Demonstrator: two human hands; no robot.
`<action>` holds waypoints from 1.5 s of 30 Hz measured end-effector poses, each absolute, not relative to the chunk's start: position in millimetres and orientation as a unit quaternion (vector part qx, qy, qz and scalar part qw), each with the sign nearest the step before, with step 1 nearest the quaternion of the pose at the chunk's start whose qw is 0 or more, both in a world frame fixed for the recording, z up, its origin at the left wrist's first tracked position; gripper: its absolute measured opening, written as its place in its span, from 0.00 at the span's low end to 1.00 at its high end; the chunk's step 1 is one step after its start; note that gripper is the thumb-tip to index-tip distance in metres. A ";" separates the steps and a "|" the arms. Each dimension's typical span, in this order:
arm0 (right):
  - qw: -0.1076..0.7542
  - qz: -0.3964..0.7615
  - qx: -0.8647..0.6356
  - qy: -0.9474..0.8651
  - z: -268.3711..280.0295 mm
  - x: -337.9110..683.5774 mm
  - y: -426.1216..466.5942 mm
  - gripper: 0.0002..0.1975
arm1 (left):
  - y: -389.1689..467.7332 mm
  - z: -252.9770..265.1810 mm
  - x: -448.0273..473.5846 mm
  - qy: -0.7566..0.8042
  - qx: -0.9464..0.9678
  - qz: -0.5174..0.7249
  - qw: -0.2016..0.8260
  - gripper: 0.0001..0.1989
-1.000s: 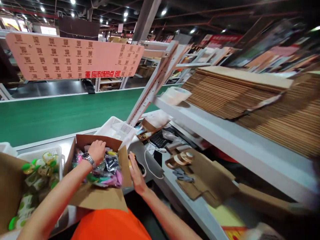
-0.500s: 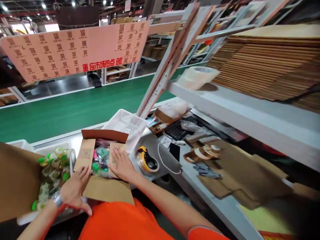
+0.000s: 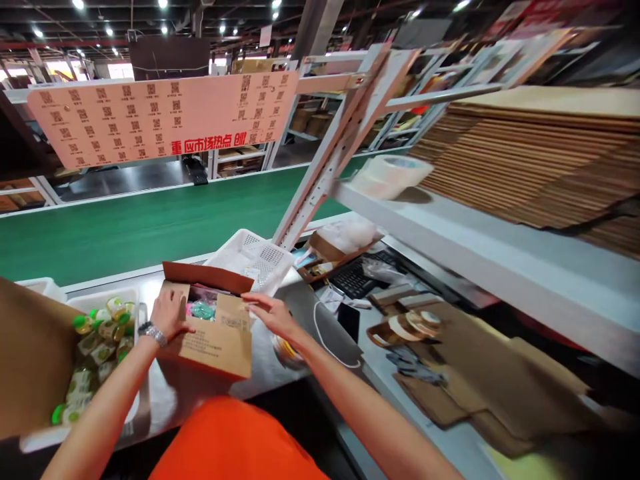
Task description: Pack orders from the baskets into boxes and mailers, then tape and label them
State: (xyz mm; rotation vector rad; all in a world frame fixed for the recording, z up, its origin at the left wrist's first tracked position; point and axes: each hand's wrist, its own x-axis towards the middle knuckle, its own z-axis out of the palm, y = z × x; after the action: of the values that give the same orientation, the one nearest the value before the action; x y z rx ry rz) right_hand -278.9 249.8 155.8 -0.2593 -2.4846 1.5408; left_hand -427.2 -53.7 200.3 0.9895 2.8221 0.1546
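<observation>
A small cardboard box (image 3: 213,347) stands before me on the metal bench. Its far flap (image 3: 210,277) is raised, and the near flap, with dark print, covers part of the opening. Inside, a teal item (image 3: 203,310) shows among clear plastic. My left hand (image 3: 169,315), with a watch on the wrist, grips the box's left side, fingers bent over the flap and thumb towards the front. My right hand (image 3: 270,315) holds the far right corner, its fingertips at the far flap's edge. A tape dispenser (image 3: 287,348) is partly hidden behind my right forearm.
Left stands a white basket (image 3: 143,333) of green-capped bottles (image 3: 103,340), beside a large carton panel (image 3: 35,360). Behind the box are another white basket (image 3: 250,257) and a green conveyor (image 3: 140,227). Right, a shelf (image 3: 475,247) carries stacked cardboard (image 3: 520,160) and a tape roll (image 3: 393,175).
The near flap has come up over part of the opening. My right hand moved off the right flap to the far right corner; my left hand moved up along the left side.
</observation>
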 end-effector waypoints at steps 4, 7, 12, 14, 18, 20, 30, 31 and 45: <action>0.271 0.549 -0.091 -0.785 184.7 -319.1 270.1 0.25 | -69.7 144.7 -378.3 0.947 0.308 0.079 -0.039 0.32; 0.137 0.655 -0.070 -0.740 202.3 -371.7 284.7 0.31 | -80.5 105.0 -354.0 0.910 0.391 0.089 -0.108 0.28; -0.041 0.612 0.017 -0.790 200.3 -426.3 269.2 0.30 | -90.7 86.0 -349.9 0.860 0.498 0.069 -0.085 0.68; -0.084 0.562 0.077 -0.819 188.8 -417.8 247.7 0.27 | -93.7 85.9 -349.4 0.869 0.482 0.071 -0.088 0.74; -0.084 0.413 0.144 -0.895 157.5 -362.2 209.5 0.30 | -98.0 87.3 -344.1 0.895 0.430 0.075 -0.092 0.70; -0.049 0.298 0.154 -0.941 143.3 -334.4 202.4 0.31 | -96.3 93.3 -343.6 0.889 0.451 0.061 -0.043 0.69; 0.009 0.227 0.080 -0.970 124.2 -321.6 197.6 0.28 | -52.4 135.5 -351.3 0.840 0.521 0.032 0.148 0.68; 0.024 0.224 0.065 -0.972 123.4 -324.0 192.3 0.27 | -50.7 136.8 -350.1 0.838 0.523 0.031 0.152 0.67; 0.206 0.444 -0.252 -0.835 83.5 -263.6 240.3 0.28 | -48.0 124.7 -352.6 0.840 0.530 0.048 0.105 0.61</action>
State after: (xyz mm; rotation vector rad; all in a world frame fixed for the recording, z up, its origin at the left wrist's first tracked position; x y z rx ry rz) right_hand -263.6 240.3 83.5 -0.7027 -2.3252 1.2383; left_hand -352.6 -48.0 124.7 1.5609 2.4764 0.1415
